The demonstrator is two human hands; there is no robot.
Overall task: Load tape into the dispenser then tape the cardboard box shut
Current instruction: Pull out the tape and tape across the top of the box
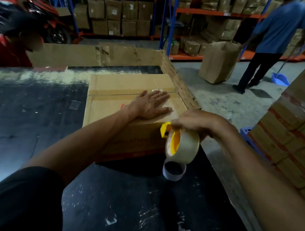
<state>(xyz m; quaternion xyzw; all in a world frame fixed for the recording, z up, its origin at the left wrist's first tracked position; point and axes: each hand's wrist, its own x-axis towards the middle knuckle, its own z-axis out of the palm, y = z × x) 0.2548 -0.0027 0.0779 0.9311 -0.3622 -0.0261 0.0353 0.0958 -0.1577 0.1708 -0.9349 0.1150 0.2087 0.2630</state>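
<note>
Cardboard box [112, 90] is seen lying flat on the dark, scuffed table [21, 117], its top flaps closed with brown tape along the seam. The left hand [150, 104] is laid palm down on the box top, fingers spread and flat. Just right of it, at the box's near corner, the yellow dispenser [167, 130] loaded with a clear tape roll [184, 147] is gripped from above by the right hand [197, 123], fingers curled round it. Beneath the roll an empty tape core [173, 171] is seen on the table.
</note>
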